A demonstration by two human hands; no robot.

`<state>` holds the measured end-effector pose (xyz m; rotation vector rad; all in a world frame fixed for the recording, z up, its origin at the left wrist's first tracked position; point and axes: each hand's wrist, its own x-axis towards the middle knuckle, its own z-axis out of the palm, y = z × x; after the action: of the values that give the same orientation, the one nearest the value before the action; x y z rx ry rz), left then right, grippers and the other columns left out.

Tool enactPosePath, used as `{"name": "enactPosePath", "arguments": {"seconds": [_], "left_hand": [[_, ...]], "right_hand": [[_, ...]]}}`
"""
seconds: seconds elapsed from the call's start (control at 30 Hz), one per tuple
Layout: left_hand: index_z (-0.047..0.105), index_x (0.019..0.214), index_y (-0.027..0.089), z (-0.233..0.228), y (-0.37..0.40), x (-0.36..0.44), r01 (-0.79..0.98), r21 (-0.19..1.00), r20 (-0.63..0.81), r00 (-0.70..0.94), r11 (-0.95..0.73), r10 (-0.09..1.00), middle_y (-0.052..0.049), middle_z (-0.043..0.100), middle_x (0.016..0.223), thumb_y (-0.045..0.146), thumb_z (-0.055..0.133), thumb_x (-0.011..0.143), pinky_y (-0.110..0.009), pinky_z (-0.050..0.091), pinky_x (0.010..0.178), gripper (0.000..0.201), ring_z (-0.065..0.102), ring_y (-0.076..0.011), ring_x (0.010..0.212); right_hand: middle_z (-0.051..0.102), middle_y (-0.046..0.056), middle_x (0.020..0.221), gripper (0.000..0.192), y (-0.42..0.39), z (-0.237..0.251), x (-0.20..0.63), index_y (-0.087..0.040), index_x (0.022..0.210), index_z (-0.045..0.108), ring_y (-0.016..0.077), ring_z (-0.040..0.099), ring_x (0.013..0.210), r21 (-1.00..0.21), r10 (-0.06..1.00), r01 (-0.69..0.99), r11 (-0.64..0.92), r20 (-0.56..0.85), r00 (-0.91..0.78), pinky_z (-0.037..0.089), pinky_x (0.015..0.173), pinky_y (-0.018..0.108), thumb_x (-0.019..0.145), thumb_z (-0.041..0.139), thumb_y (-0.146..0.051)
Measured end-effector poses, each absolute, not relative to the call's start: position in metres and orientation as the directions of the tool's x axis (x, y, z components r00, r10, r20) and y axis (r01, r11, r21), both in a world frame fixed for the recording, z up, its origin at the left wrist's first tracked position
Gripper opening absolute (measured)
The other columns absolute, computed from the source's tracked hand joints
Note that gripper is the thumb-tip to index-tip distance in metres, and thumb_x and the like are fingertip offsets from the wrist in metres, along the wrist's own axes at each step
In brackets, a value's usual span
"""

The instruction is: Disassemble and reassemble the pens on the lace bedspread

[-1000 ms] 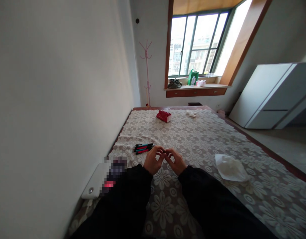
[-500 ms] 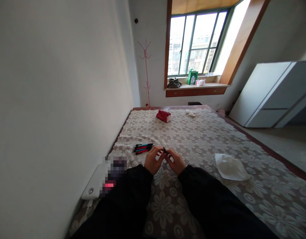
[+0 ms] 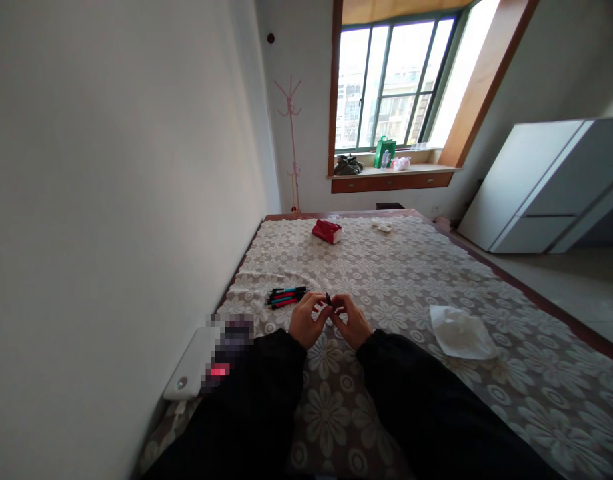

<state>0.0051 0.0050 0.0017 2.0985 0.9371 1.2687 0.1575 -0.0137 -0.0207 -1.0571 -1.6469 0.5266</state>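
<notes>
Little has shifted since a second ago — both hands stay together over the bed [image 3: 411,280], but a small dark pen piece [image 3: 328,299] now pokes up between the fingertips. Left hand [image 3: 306,320] and right hand [image 3: 353,322] both pinch it, fingers curled narrow around it. Just beyond the left hand lies a bundle of pens [image 3: 286,297]; well off to the right hand's side, a white tissue [image 3: 459,331].
</notes>
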Motion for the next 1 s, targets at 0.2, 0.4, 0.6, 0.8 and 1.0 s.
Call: {"name": "enactPosePath", "arguments": {"seconds": [0.2,0.4,0.6,0.8,1.0], "left_hand": [[0.060,0.102,0.021,0.003,0.005,0.005,0.305,0.722,0.523,0.347,-0.621,0.779,-0.007,0.062,0.102,0.027,0.055,0.089,-0.028,0.054,0.071,0.016,0.060,-0.0159,0.088],[0.061,0.100,0.021,-0.001,0.005,0.006,0.319,0.701,0.488,0.438,-0.638,0.755,-0.007,0.061,0.106,0.027,0.055,0.088,-0.027,0.053,0.071,0.015,0.060,-0.0160,0.089],[0.060,0.104,0.021,-0.004,0.006,0.007,0.340,0.675,0.470,0.486,-0.655,0.737,-0.007,0.062,0.102,0.032,0.051,0.091,-0.030,0.051,0.075,0.020,0.060,-0.0162,0.087],[0.058,0.104,0.021,-0.004,0.006,0.006,0.359,0.698,0.502,0.372,-0.619,0.781,-0.004,0.065,0.093,0.035,0.049,0.091,-0.027,0.052,0.068,0.021,0.062,-0.0147,0.080],[0.059,0.101,0.022,-0.004,0.008,0.004,0.388,0.691,0.566,0.235,-0.610,0.790,-0.003,0.067,0.089,0.035,0.051,0.090,-0.025,0.051,0.063,0.019,0.063,-0.0142,0.076]], "right_hand": [[0.060,0.005,0.096,0.023,-0.019,-0.014,0.160,-0.022,0.106,0.050,0.0173,0.061,0.086,-0.748,0.808,0.374,0.548,0.589,-0.006,0.052,0.072,0.032,0.084,0.048,-0.015],[0.057,0.005,0.090,0.018,-0.021,-0.006,0.160,-0.021,0.105,0.059,0.0164,0.057,0.079,-0.713,0.786,0.401,0.575,0.618,-0.028,0.050,0.068,0.029,0.088,0.052,-0.024],[0.058,0.006,0.090,0.013,-0.023,0.000,0.161,-0.019,0.091,0.060,0.0173,0.056,0.085,-0.719,0.769,0.390,0.575,0.638,0.044,0.048,0.078,0.031,0.091,0.047,-0.023],[0.061,0.006,0.094,0.018,-0.023,-0.001,0.162,-0.021,0.102,0.059,0.0188,0.058,0.089,-0.731,0.792,0.398,0.555,0.611,0.018,0.046,0.082,0.032,0.092,0.044,-0.023],[0.064,0.003,0.089,0.016,-0.022,-0.006,0.160,-0.022,0.101,0.060,0.0168,0.059,0.078,-0.773,0.838,0.386,0.504,0.546,-0.001,0.049,0.074,0.030,0.090,0.048,-0.025]]}}
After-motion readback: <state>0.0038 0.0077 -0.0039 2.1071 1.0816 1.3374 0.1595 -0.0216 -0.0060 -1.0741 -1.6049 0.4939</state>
